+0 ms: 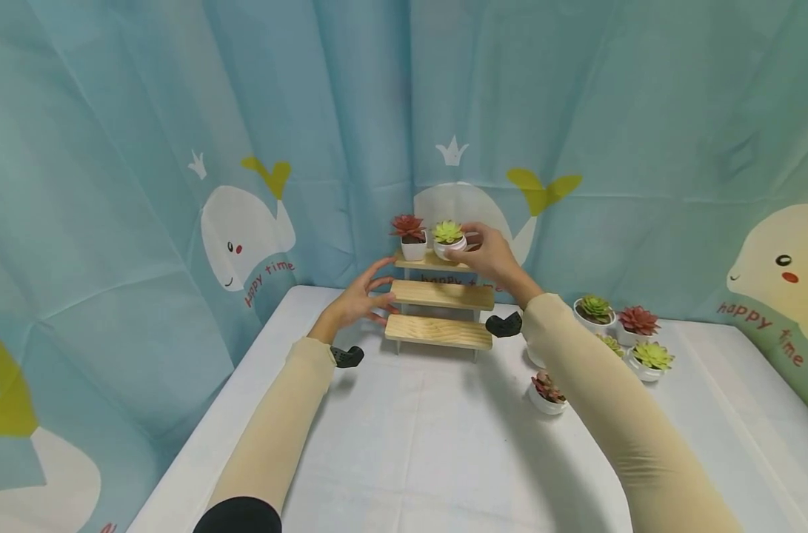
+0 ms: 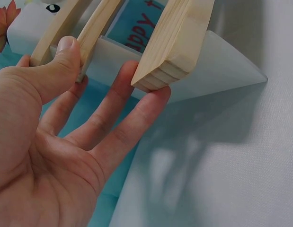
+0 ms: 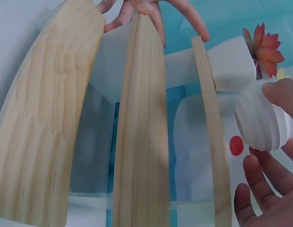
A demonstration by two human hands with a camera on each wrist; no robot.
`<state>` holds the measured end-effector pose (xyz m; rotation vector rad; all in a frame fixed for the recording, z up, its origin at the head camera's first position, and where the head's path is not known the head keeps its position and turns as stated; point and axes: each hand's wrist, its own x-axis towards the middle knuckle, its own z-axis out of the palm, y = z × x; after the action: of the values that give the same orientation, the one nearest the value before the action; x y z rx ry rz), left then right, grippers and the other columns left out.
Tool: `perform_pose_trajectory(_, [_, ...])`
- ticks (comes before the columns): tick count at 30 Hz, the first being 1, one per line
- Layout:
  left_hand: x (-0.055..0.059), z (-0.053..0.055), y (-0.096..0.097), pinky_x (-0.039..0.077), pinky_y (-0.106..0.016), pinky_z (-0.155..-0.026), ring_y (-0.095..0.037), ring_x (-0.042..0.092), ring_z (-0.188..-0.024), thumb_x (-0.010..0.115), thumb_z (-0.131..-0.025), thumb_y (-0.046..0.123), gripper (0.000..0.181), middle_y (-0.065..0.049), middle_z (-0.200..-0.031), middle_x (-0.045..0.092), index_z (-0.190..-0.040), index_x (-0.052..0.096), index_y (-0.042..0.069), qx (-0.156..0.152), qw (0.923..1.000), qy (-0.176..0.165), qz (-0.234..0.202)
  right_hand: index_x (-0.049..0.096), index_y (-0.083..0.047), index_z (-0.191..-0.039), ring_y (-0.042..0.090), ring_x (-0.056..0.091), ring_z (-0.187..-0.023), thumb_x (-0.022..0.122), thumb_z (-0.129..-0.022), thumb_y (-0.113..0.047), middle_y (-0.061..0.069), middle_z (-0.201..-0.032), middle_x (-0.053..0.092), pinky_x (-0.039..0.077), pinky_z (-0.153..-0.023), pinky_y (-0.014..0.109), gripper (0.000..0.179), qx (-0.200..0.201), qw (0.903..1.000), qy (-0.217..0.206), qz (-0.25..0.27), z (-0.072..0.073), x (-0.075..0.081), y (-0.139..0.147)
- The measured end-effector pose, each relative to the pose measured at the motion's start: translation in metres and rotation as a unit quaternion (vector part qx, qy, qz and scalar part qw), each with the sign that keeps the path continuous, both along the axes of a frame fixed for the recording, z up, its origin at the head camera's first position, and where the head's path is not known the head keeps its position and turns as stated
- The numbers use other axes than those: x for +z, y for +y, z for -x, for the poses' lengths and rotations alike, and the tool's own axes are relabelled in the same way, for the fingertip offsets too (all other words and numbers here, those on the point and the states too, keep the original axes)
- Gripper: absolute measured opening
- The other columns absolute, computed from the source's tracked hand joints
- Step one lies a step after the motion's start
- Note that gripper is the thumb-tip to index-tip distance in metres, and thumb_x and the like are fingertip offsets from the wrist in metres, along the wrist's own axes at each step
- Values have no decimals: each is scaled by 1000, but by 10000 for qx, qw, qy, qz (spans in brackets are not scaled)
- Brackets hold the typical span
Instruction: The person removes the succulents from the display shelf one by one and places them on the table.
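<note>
A three-tier wooden shelf stand (image 1: pixel 441 294) with pale side panels stands at the table's back. My left hand (image 1: pixel 358 297) is at its left end, fingers spread. In the left wrist view the thumb (image 2: pixel 66 53) touches the middle board and fingertips touch the other board ends. My right hand (image 1: pixel 489 255) holds a green potted succulent (image 1: pixel 449 238) by its round white pot (image 3: pixel 264 116), between thumb and fingers, at the top board (image 1: pixel 432 261). Left of it, a red potted succulent (image 1: pixel 413 238) stands on that same board. The pot's underside is unclear.
Right of the stand, several potted succulents stand on the white table (image 1: pixel 404 444): green (image 1: pixel 594 309), red (image 1: pixel 637 324), light green (image 1: pixel 650 360) and reddish (image 1: pixel 547 392). My right sleeve (image 1: pixel 597 414) partly covers some. A blue whale-print curtain (image 1: pixel 364 111) hangs behind the stand.
</note>
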<state>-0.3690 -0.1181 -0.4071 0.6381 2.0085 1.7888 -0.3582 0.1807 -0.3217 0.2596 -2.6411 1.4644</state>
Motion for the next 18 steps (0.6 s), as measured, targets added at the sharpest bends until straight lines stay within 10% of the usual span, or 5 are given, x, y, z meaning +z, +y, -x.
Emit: perform_pose_trajectory(18, [-1,-1,1,60,-56,-79,-47,66,-111,60,-105,9,78,-17,-168,21,-165,18,37,23,10000,-9,-8,57,-11,-142,29,65,-105,82,-90,-29,16,-130,65,55,-82,34,60,228,9982,551,50,-21,10,22])
